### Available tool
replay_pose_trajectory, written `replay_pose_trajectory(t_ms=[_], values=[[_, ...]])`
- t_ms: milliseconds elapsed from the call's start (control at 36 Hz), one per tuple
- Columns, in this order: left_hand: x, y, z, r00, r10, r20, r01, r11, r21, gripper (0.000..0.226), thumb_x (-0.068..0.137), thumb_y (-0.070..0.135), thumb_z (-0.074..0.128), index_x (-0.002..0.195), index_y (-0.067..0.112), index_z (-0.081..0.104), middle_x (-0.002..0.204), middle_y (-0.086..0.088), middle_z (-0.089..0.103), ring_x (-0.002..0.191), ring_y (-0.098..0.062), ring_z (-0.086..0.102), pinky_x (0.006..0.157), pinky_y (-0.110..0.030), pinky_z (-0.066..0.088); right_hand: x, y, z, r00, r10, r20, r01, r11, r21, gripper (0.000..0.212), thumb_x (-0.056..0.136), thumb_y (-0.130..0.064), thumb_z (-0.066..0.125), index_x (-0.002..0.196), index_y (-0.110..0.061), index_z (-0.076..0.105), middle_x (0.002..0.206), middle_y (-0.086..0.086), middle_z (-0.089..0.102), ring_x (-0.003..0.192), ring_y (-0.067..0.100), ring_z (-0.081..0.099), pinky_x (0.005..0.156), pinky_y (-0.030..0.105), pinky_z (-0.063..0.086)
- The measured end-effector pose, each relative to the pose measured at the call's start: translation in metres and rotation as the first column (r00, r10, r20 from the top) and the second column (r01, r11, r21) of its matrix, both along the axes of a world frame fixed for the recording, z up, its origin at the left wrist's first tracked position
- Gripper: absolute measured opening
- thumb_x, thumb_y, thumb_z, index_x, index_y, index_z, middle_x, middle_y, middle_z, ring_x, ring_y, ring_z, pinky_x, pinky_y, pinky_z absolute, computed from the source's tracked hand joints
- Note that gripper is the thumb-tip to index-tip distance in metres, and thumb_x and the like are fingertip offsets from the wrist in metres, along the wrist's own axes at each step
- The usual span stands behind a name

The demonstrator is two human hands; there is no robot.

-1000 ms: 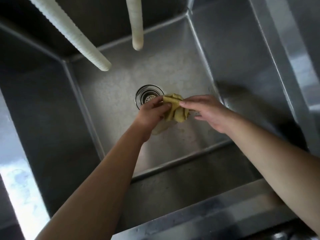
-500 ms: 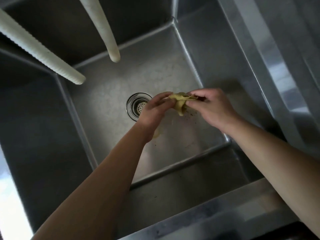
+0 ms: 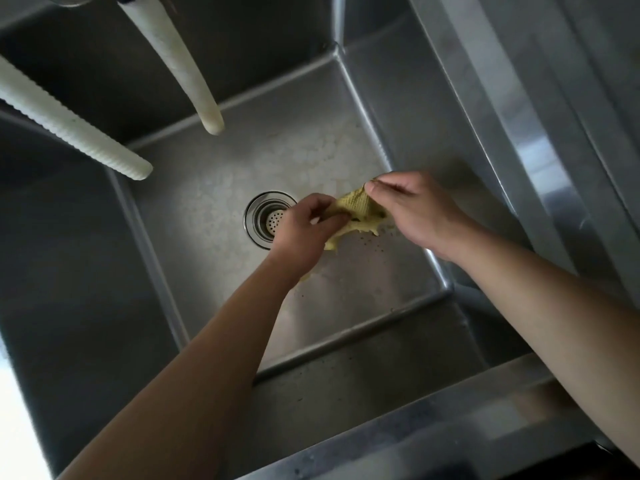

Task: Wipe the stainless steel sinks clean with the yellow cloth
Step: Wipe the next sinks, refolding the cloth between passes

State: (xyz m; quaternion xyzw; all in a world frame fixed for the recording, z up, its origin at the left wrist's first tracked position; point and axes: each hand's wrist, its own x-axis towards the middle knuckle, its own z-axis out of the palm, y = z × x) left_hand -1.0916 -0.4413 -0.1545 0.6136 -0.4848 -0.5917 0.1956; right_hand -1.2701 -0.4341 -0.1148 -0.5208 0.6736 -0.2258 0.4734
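Bottom of the frame is just the front lip of the sink (image 3: 398,420), and both forearms reach in over it toward the middle. The left hand (image 3: 304,230) has its fingers curled round one end of the yellow cloth (image 3: 360,209); the right hand (image 3: 415,209) pinches the other end between thumb and fingertips. So the cloth sits dead center of the frame, held up just over the basin floor, not flat on the steel.

My guess is it's being opened out or refolded to get a fresh face before more wiping, since there are dark crumbs (image 3: 375,242) on the floor right under it. The cloth's long axis runs lower left to upper right between the hands, with ragged bits hanging down.

Just left of the left hand is the drain strainer (image 3: 266,220). Further up, two white ribbed hoses (image 3: 180,60) dangle in at upper left.
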Motion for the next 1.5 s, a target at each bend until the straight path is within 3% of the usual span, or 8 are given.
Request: replay_pose_trajectory(t_ms=[194, 417, 556, 639, 778, 889, 1194, 1500], values=[[-0.002, -0.03, -0.002, 0.989, 0.144, 0.036, -0.143, 0.989, -0.036, 0.003, 0.09, 0.032, 0.063, 0.092, 0.031, 0.061, 0.08, 0.004, 0.072, 0.068, -0.009, 0.063, 0.058, -0.023, 0.048, -0.005, -0.032, 0.039, 0.994, -0.077, -0.082, 0.059, 0.978, -0.198, 0.023, 0.094, -0.024, 0.06, 0.112, -0.018, 0.073, 0.101, -0.009, 0.07, 0.097, 0.006, 0.065, 0.088, 0.021, 0.052], [-0.016, -0.108, -0.029, 0.841, 0.468, 0.272, -0.358, 0.858, -0.37, 0.019, 0.093, 0.017, 0.047, 0.111, 0.012, 0.053, 0.092, -0.005, 0.064, 0.08, -0.025, 0.057, 0.064, -0.027, 0.035, -0.053, -0.067, 0.089, 0.844, 0.054, -0.533, -0.315, 0.855, -0.413, 0.03, 0.088, -0.026, 0.057, 0.112, -0.016, 0.071, 0.117, 0.007, 0.066, 0.115, 0.032, 0.054, 0.099, 0.043, 0.043], [-0.04, -0.145, -0.059, 0.835, 0.017, 0.55, 0.115, 0.972, -0.205, 0.026, 0.096, 0.026, 0.048, 0.118, 0.013, 0.053, 0.1, -0.008, 0.056, 0.088, -0.028, 0.056, 0.075, -0.038, 0.042, -0.087, -0.061, 0.073, 0.518, 0.22, -0.827, -0.503, 0.86, -0.086, 0.061, 0.089, -0.046, 0.053, 0.146, -0.032, 0.037, 0.158, 0.006, 0.026, 0.148, 0.033, 0.013, 0.113, 0.059, 0.013], [-0.061, -0.143, -0.082, 0.656, -0.359, 0.664, 0.432, 0.9, 0.06, 0.029, 0.096, 0.025, 0.045, 0.119, 0.017, 0.062, 0.132, -0.009, 0.049, 0.128, -0.033, 0.043, 0.107, -0.048, 0.036, -0.096, -0.053, 0.06, 0.402, 0.273, -0.874, -0.539, 0.842, 0.016, 0.073, 0.092, -0.057, 0.038, 0.155, -0.04, 0.006, 0.166, 0.0, 0.0, 0.152, 0.029, -0.009, 0.117, 0.062, 0.005], [-0.072, -0.13, -0.09, 0.601, -0.132, 0.788, 0.353, 0.929, -0.114, 0.059, 0.09, 0.021, 0.041, 0.148, 0.029, 0.032, 0.161, -0.004, 0.019, 0.149, -0.03, 0.009, 0.12, -0.054, 0.008, -0.092, -0.054, 0.058, 0.393, 0.21, -0.895, -0.506, 0.862, -0.02, 0.077, 0.09, -0.058, 0.037, 0.156, -0.033, 0.006, 0.166, 0.0, 0.008, 0.153, 0.03, -0.001, 0.116, 0.064, 0.01], [-0.073, -0.136, -0.098, 0.666, -0.297, 0.684, 0.37, 0.928, 0.043, 0.062, 0.099, 0.037, 0.036, 0.155, 0.039, 0.009, 0.166, 0.005, -0.01, 0.151, -0.03, -0.015, 0.121, -0.058, -0.001, -0.091, -0.052, 0.06, 0.387, 0.222, -0.895, -0.522, 0.853, -0.013, 0.077, 0.09, -0.051, 0.038, 0.157, -0.031, 0.006, 0.166, 0.001, 0.006, 0.152, 0.032, -0.003, 0.116, 0.065, 0.009], [-0.125, -0.123, -0.107, 0.605, -0.464, 0.647, 0.428, 0.875, 0.227, 0.067, 0.095, 0.061, 0.02, 0.15, 0.047, -0.016, 0.16, 0.004, -0.029, 0.146, -0.028, -0.031, 0.113, -0.053, -0.02, -0.09, -0.053, 0.063, 0.436, 0.216, -0.874, -0.521, 0.852, -0.049, 0.074, 0.09, -0.044, 0.034, 0.157, -0.031, 0.007, 0.166, 0.002, 0.006, 0.152, 0.032, -0.004, 0.116, 0.066, 0.005], [-0.107, -0.011, -0.107, 0.35, -0.685, 0.639, 0.744, 0.618, 0.255, 0.07, 0.096, 0.061, 0.024, 0.149, 0.046, -0.019, 0.157, 0.004, -0.034, 0.143, -0.029, -0.034, 0.111, -0.049, -0.023, -0.089, -0.052, 0.061, 0.374, 0.21, -0.903, -0.54, 0.841, -0.028, 0.078, 0.087, -0.045, 0.037, 0.157, -0.027, 0.008, 0.166, 0.006, 0.01, 0.152, 0.036, 0.001, 0.114, 0.069, 0.01]])
